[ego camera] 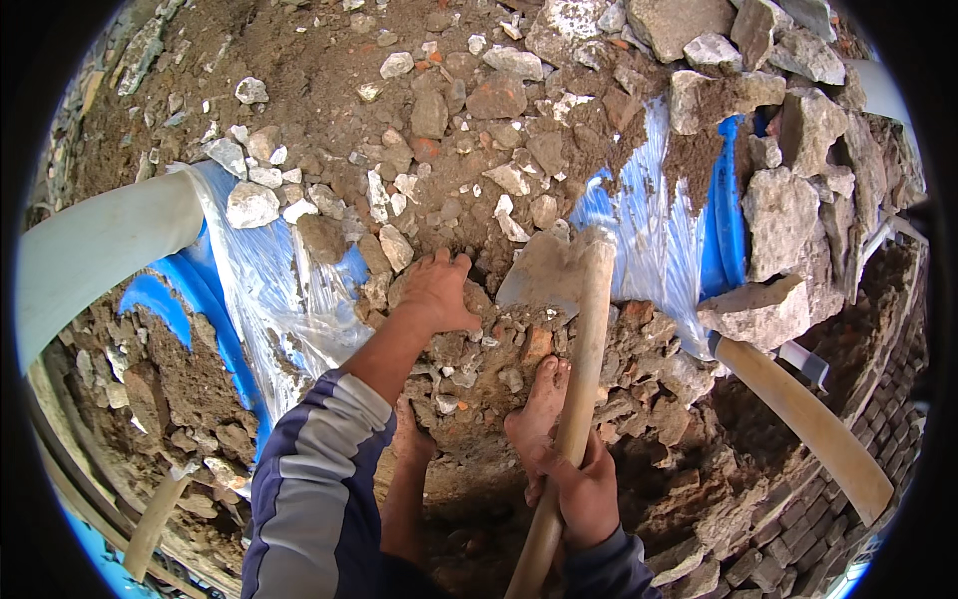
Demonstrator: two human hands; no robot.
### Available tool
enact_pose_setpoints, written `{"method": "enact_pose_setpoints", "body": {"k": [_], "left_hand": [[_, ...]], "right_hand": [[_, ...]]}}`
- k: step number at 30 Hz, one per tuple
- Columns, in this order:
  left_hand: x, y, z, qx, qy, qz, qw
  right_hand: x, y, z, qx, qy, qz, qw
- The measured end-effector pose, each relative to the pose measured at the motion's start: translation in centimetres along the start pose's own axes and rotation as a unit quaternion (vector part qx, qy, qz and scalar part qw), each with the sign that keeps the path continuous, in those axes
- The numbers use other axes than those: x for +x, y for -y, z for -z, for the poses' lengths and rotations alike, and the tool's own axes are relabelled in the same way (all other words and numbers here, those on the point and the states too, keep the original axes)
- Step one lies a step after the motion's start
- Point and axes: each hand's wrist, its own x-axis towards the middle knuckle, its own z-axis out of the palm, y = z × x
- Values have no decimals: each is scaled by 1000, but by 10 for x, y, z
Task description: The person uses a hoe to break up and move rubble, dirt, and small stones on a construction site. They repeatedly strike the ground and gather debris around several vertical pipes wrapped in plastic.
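My left hand (pixel 438 296) reaches down onto the rubble, its thumb and fingers spread around a brown stone (pixel 477 299) that it partly hides. My right hand (pixel 587 487) is wrapped around the wooden handle (pixel 582 359) of a hoe. The broad, soil-covered hoe blade (pixel 540 271) rests on the loose earth to the right of my left hand. Between my arms are bare feet (pixel 540 389) on the soil at the edge of a dug-out area.
Blue pipe (pixel 217 314) under torn clear plastic wrap (pixel 258 277) lies at left, beside a pale pipe (pixel 112 247). More wrapped plastic (pixel 651 217) shows at right, near large stones (pixel 782 221). Another wooden handle (pixel 808 427) juts over the right side, above stacked paving blocks (pixel 816 517).
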Motion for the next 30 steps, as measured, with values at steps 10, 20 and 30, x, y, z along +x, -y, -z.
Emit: {"method": "enact_pose_setpoints", "body": {"k": [10, 20, 30], "left_hand": [[-362, 159, 32, 97, -278, 191, 936], [-227, 84, -11, -14, -204, 32, 978], [14, -15, -44, 31, 68, -3, 997]], "right_hand": [[-1, -5, 8, 31, 5, 4, 999], [1, -5, 6, 20, 11, -9, 1000], [2, -7, 10, 16, 23, -10, 1000]]}}
